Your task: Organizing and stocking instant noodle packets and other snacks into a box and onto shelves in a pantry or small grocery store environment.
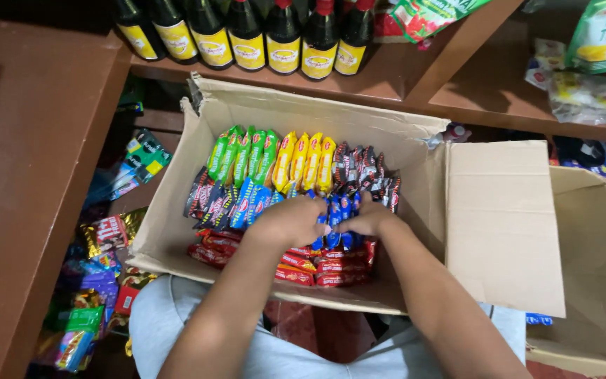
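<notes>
Hands: I see my left hand (290,221) and right hand (367,217) side by side inside the cardboard box (415,151), both gripping blue packets (338,210).
Grip: fingers curled over the packets; how many each holds I cannot tell.
Box contents: green packets (241,154) and yellow packets (304,161) stand at the back, dark packets (362,168) beside them, red packets (317,267) nearest me.
Shelf above: dark bottles (247,31) in a row.
</notes>
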